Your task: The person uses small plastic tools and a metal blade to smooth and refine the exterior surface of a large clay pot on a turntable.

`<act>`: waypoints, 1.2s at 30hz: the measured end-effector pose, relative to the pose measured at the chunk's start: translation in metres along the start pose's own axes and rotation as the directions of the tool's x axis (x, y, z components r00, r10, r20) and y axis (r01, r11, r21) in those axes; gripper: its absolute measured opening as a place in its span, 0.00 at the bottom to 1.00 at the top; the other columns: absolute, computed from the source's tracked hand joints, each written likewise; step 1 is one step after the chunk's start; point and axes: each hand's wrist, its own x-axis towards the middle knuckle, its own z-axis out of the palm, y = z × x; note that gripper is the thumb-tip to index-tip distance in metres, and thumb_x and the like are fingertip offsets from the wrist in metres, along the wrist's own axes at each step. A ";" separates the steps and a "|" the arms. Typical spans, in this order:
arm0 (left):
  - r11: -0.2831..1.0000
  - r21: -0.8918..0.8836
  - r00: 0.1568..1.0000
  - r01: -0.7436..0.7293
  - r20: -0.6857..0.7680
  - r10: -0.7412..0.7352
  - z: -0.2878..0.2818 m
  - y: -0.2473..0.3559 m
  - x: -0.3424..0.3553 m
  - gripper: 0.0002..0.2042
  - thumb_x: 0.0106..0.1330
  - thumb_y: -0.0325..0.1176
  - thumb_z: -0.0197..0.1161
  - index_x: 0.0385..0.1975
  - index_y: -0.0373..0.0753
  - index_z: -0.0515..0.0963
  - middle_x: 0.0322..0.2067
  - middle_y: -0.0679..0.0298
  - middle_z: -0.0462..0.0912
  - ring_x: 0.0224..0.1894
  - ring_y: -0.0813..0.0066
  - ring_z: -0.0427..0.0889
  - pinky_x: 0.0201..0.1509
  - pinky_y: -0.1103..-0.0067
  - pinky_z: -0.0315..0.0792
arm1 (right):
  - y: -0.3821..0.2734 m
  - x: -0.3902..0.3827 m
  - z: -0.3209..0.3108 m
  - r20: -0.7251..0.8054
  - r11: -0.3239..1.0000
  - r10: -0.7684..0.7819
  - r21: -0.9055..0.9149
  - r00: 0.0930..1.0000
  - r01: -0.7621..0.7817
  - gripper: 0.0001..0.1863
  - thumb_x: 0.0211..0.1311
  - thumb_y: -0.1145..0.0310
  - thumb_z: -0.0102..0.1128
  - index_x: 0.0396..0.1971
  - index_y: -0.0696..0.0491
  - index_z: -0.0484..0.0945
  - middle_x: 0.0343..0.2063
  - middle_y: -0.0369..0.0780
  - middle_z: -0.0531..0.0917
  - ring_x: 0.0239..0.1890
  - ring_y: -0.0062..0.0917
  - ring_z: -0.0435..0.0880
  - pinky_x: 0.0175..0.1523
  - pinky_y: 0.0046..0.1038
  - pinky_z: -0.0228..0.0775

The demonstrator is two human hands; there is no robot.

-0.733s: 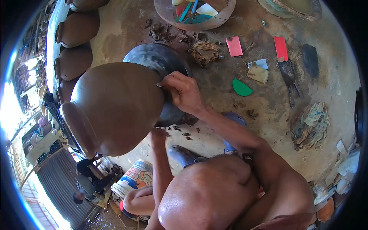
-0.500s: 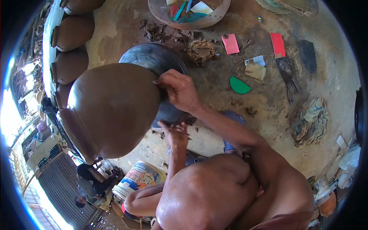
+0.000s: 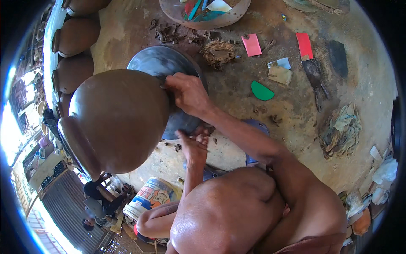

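Observation:
A large round brown clay pot [image 3: 120, 118] stands on a dark, shiny turntable [image 3: 148, 61]; its thick rim points to the picture's lower left. Low on the pot's wall, close to the turntable, is my right hand [image 3: 188, 95]. Its fingers are pinched together there, with a small dark tip showing at them that I cannot make out. Below it, at the turntable's near edge, my left hand [image 3: 194, 148] is held with its fingers apart and nothing seen in them. My knees partly cover the left forearm.
Several similar pots [image 3: 78, 36] line the left. Beyond lie clay scraps [image 3: 218, 53] and a basin [image 3: 203, 23] of tools. To the right are a green half-round scraper [image 3: 262, 91], a putty knife [image 3: 314, 76] and a rag [image 3: 342, 131]. A bucket [image 3: 154, 194] stands near left; another person sits behind.
The whole view has shifted slightly. My right hand stays at the pot's lower wall, and the sheen on the turntable looks different. The left fingers have moved a little.

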 end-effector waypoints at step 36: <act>0.971 -0.053 0.966 -0.233 -0.128 0.225 -0.044 0.069 0.015 0.38 0.71 0.67 0.51 0.71 0.46 0.59 0.69 0.55 0.64 0.66 0.52 0.69 0.69 0.55 0.66 | -0.001 0.033 -0.007 0.108 0.999 0.025 0.029 0.994 -0.029 0.14 0.44 0.82 0.56 0.34 0.57 0.79 0.30 0.50 0.85 0.38 0.49 0.84 0.41 0.41 0.74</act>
